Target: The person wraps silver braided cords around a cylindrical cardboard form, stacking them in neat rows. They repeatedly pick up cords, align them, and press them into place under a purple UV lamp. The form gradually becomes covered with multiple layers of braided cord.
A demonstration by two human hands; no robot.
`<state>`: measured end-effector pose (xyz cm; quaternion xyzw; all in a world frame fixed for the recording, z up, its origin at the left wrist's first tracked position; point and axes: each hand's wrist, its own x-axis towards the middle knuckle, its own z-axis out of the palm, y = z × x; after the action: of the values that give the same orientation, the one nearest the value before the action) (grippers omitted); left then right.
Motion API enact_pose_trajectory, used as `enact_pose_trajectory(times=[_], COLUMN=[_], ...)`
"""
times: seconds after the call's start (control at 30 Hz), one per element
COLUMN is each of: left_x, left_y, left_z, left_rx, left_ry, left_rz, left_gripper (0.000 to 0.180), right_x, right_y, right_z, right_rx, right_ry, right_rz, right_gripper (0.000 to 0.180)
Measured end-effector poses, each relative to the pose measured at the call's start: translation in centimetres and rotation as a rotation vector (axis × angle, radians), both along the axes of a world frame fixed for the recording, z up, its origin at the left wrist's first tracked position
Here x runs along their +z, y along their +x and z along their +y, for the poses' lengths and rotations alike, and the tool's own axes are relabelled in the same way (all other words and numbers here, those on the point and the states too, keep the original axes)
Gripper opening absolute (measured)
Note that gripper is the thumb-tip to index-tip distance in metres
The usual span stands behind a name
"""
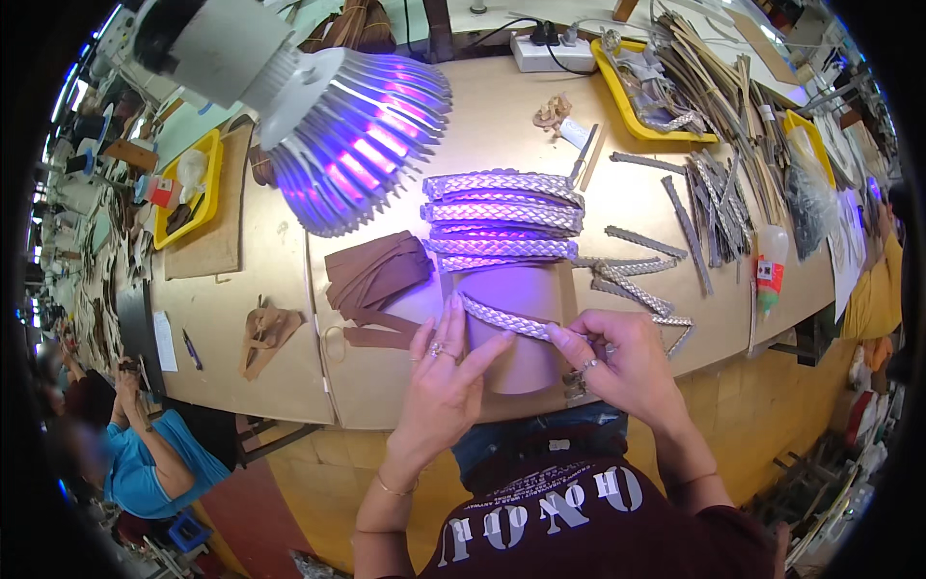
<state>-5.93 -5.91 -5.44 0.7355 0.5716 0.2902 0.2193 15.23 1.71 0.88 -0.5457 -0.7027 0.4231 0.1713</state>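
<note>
A silvery braided strap (pixel 506 319) runs slantwise over a curved tan form (pixel 516 365) in front of me. My left hand (pixel 446 374), wearing rings, has its fingers stretched out; a fingertip touches the strap's left end and the thumb rests along its lower edge. Thumb and fingers of my right hand (pixel 625 365) pinch the strap's right end, partly hiding it. Just beyond, several finished-looking braided bands (pixel 503 212) lie in a row. Brown flat strips (pixel 378 270) are bundled left of them, with a loose strip near my left fingers.
A large finned lamp (pixel 357 135) hangs over the table's left side. Braided pieces (pixel 632 285) and grey strips (pixel 714 212) lie at right, by a glue bottle (pixel 770 270). Yellow trays (pixel 637 96) and a power strip (pixel 552 53) stand farther back. A person in blue (pixel 169 458) sits left.
</note>
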Motion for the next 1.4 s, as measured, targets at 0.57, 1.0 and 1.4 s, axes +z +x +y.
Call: enact_pose_trajectory(times=[0.57,1.0,1.4], left_x=[0.4,0.6,0.1], left_y=[0.2,0.2,0.0], left_z=[0.4,0.4,0.1], left_rx=[0.058,0.038,0.068], left_ry=[-0.074,-0.048,-0.007], left_rz=[0.01,0.05,-0.025], left_gripper=[0.039,0.036,0.047], right_x=[-4.4,-6.2,-6.6], right_y=[2.9,2.1,2.3], right_z=[0.7,-0.2,1.7], right_rx=[0.047,0.007,0.166], right_ry=[-0.326,-0.165,-0.249], right_rz=[0.368,0.358,0.244], right_gripper=[0.026,0.029,0.03])
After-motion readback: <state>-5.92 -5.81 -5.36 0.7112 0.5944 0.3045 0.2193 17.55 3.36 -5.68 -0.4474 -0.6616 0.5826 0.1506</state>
